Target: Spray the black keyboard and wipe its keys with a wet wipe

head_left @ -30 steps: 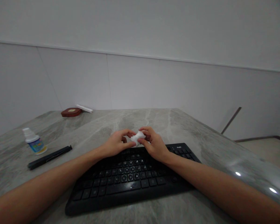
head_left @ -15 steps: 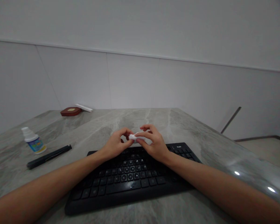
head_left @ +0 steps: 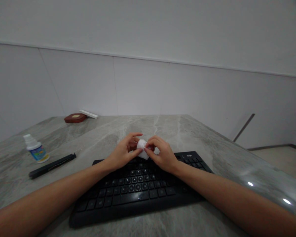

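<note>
A small crumpled white tissue (head_left: 142, 144) is pinched between my two hands, above the back edge of a black keyboard (head_left: 128, 197). My left hand (head_left: 124, 149) grips its left side with thumb and fingers, one finger stretched out beyond it. My right hand (head_left: 162, 154) pinches the right side with thumb and forefinger. Several keys in the middle of the keyboard carry shiny, wet-looking spots. Both forearms reach across the keyboard and hide parts of it.
On the left of the marbled grey table (head_left: 98, 131) stands a white spray bottle (head_left: 38, 151) with a blue label. A long black stick-like object (head_left: 51, 165) lies beside it. Farther back are a dark red case (head_left: 75, 118) and a white flat strip (head_left: 89, 114) near the wall.
The tissue has turned and been bunched up between my fingers, showing more of itself now. My right fingers have closed in more tightly. The other things stay in place.
</note>
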Motion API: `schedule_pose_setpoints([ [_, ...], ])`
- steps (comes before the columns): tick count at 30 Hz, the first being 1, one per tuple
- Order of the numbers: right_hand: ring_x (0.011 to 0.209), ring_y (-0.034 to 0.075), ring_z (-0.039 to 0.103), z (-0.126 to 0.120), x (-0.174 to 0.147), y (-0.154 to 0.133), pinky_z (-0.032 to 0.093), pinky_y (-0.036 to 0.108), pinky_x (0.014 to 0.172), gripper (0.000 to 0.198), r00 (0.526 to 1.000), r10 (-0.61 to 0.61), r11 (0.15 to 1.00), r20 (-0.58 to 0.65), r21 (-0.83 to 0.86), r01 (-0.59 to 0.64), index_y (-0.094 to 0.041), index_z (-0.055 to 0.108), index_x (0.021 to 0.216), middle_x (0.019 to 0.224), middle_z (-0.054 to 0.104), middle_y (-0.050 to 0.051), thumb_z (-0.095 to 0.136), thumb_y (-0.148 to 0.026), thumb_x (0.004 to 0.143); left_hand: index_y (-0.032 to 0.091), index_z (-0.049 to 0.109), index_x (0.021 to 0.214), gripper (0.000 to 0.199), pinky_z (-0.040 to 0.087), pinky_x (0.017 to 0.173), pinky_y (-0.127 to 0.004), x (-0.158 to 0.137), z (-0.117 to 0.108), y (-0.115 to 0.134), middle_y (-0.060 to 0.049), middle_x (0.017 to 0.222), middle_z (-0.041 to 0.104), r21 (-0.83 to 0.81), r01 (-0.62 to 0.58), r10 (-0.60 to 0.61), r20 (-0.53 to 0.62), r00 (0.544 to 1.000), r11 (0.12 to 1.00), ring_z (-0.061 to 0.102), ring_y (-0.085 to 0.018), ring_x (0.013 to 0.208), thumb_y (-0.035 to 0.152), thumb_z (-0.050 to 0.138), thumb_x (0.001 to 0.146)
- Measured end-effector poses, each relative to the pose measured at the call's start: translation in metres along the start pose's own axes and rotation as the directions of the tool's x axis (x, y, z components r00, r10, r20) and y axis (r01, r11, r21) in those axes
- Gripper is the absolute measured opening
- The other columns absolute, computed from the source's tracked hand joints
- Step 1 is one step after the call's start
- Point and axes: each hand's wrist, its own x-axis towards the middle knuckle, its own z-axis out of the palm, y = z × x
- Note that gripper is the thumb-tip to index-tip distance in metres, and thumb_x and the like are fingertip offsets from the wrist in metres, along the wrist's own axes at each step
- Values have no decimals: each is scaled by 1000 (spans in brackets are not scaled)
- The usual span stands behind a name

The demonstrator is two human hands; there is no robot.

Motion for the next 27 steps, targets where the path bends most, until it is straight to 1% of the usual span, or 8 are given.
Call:
schedule_pose_setpoints([
  [10, 63, 12, 47, -1, -2, -2, 40, 26, 62, 2, 998, 51, 995, -34, -78, -54, -18, 56, 81, 72, 55, 0, 57, -17, 80, 21, 59, 111, 29, 54, 74, -29, -4, -3, 0, -5, 99, 67, 135, 29, -5, -180, 984, 990, 64, -19, 90, 26, 65, 84],
  [12, 66, 13, 48, 0, -2, 0, 42, 27, 63, 20, 994, 92, 994, -55, -54, -95, -18, 57, 96, 83, 57, 2, 62, -21, 78, 21, 60, 110, 29, 54, 70, -28, -4, -3, 1, -5, 100, 67, 128, 43, -19, -184, 983, 991, 64, -19, 89, 27, 66, 83],
  [14, 71, 13, 51, 1, -2, 2, 45, 28, 63, 50, 988, 150, 989, -30, -1, -150, -17, 51, 118, 99, 59, 7, 71, -26, 73, 21, 59, 112, 32, 53, 68, -27, -3, -3, 3, -5, 99, 68, 99, 57, -40, -166, 985, 993, 65, -19, 88, 27, 67, 82],
  [16, 72, 14, 53, 2, -2, 3, 47, 28, 63, 60, 976, 212, 975, 50, 50, -215, -18, 48, 126, 105, 60, 8, 73, -29, 72, 20, 59, 112, 33, 53, 71, -28, -2, -3, 4, -5, 98, 69, 53, 77, -69, -133, 989, 996, 66, -19, 88, 27, 68, 81],
  [18, 71, 13, 55, 3, -2, 3, 46, 27, 62, 43, 960, 254, 962, 115, 72, -263, -19, 56, 116, 96, 64, 5, 70, -28, 76, 20, 59, 112, 33, 52, 73, -30, 0, -4, 4, -5, 97, 70, 10, 110, -109, -103, 989, 994, 66, -20, 88, 30, 67, 81],
  [21, 67, 13, 55, 3, -2, 1, 44, 25, 59, 22, 962, 256, 962, 95, 75, -264, -19, 61, 98, 81, 64, 1, 68, -25, 78, 19, 64, 102, 25, 50, 73, -29, 1, -5, 2, -3, 92, 71, 28, 152, -151, -38, 988, 988, 65, -19, 84, 31, 67, 80],
  [24, 64, 12, 52, 2, -3, -1, 41, 24, 58, 14, 983, 182, 980, 34, 69, -184, -18, 59, 89, 73, 58, -1, 67, -19, 77, 17, 66, 87, 16, 48, 72, -27, 2, -4, 0, -2, 85, 69, 56, 158, -159, 14, 987, 986, 63, -18, 80, 31, 66, 79],
  [27, 67, 12, 50, 0, -2, -1, 41, 24, 60, 12, 999, 50, 995, 16, 91, -51, -19, 61, 85, 75, 54, -1, 62, -10, 77, 17, 64, 90, 20, 46, 68, -25, 2, -3, 1, -2, 83, 68, -20, 173, -171, 65, 983, 985, 62, -17, 75, 33, 65, 79],
])
